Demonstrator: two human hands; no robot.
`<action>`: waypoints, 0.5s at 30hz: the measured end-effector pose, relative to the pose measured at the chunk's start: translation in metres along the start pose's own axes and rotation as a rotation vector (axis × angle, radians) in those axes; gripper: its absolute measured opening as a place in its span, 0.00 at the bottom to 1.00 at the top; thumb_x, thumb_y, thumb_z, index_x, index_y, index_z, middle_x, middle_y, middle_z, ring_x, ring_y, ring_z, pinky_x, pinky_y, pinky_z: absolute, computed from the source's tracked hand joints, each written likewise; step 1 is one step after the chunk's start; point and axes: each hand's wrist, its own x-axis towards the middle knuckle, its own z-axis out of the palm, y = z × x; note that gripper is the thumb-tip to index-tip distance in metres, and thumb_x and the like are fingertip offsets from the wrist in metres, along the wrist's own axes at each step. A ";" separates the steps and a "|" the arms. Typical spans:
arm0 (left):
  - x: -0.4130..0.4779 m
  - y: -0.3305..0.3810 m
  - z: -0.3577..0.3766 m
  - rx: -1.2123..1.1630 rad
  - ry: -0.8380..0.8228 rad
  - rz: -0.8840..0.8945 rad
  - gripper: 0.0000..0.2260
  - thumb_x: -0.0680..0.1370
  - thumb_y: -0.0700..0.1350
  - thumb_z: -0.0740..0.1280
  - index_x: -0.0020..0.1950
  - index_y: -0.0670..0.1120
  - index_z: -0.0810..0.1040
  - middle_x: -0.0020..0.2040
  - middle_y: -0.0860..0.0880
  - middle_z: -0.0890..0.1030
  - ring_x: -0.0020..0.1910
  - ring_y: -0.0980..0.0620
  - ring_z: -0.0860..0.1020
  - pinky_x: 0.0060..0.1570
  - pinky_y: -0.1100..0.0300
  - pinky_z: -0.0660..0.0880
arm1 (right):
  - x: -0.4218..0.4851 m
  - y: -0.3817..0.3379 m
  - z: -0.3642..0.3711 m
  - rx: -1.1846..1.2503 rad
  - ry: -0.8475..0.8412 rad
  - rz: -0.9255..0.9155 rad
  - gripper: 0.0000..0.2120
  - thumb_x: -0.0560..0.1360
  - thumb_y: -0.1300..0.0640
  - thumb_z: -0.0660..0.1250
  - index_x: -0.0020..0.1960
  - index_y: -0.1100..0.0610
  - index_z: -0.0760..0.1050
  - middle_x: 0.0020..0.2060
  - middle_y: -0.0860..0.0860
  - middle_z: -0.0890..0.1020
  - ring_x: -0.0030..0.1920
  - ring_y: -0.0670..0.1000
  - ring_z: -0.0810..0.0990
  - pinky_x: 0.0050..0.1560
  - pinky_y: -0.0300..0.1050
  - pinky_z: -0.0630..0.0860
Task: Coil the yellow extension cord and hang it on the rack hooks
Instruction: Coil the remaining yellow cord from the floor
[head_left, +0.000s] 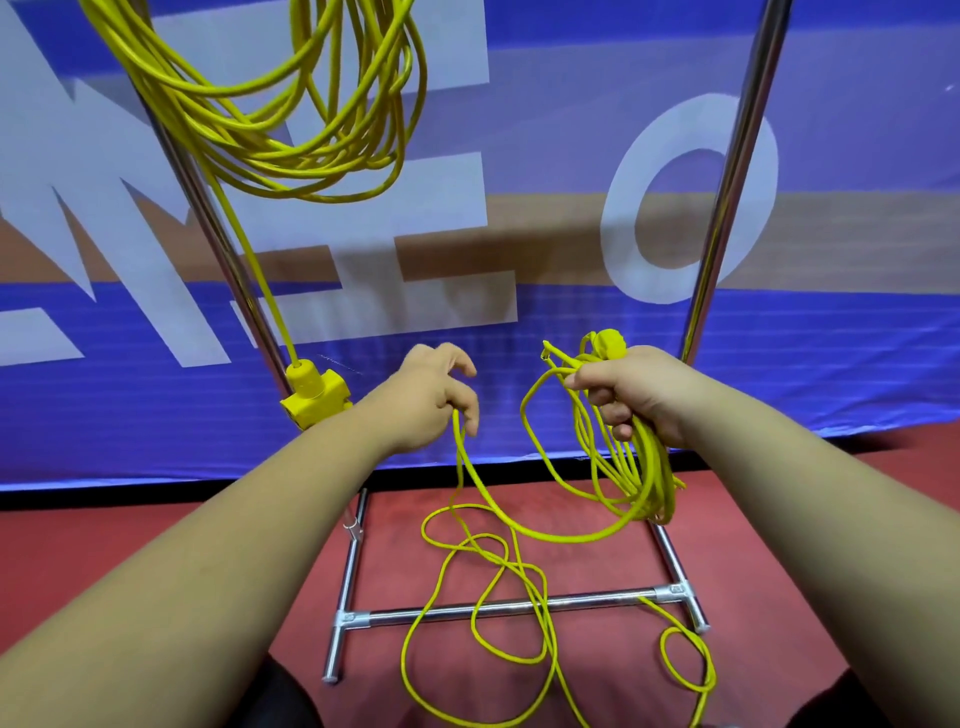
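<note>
A blue banner (571, 130) is filling the background behind the rack (737, 171), whose chrome uprights are rising out of view, so the hooks are not showing. A hung coil (291, 150) of yellow cable is draping from the top left, and its socket block (311, 397) is dangling beside the left upright.

The yellow extension cord (467, 597) is lying partly in loose tangles on the red floor (156, 545), across the rack's base bar, and is rising from there to both hands. The right hand (634, 395) is clenching a bundle of finished loops, probably to keep them from springing apart. The left hand (431, 395) is pinching a single strand in curled fingertips, seemingly feeding the next loop across. A plug (608, 344) is poking up above the right fist.
</note>
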 end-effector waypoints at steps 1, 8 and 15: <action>0.001 0.001 0.000 -0.008 0.068 -0.019 0.25 0.76 0.30 0.61 0.42 0.58 0.87 0.60 0.55 0.70 0.61 0.51 0.67 0.59 0.48 0.73 | 0.000 0.001 0.000 -0.012 -0.003 0.003 0.14 0.77 0.59 0.73 0.38 0.56 0.70 0.26 0.50 0.67 0.23 0.48 0.64 0.25 0.41 0.65; 0.011 0.004 -0.011 -0.504 0.133 -0.322 0.19 0.79 0.31 0.64 0.52 0.51 0.88 0.51 0.48 0.87 0.47 0.54 0.86 0.54 0.54 0.83 | 0.010 0.009 0.009 -0.032 0.079 -0.001 0.08 0.75 0.61 0.75 0.44 0.61 0.76 0.27 0.53 0.70 0.24 0.51 0.68 0.26 0.43 0.70; -0.005 0.026 -0.027 -0.976 0.054 -0.152 0.13 0.85 0.39 0.61 0.65 0.48 0.83 0.47 0.45 0.82 0.31 0.52 0.64 0.32 0.62 0.67 | 0.015 0.014 0.015 -0.033 0.160 -0.005 0.14 0.78 0.59 0.73 0.36 0.60 0.74 0.27 0.55 0.73 0.24 0.52 0.72 0.30 0.45 0.75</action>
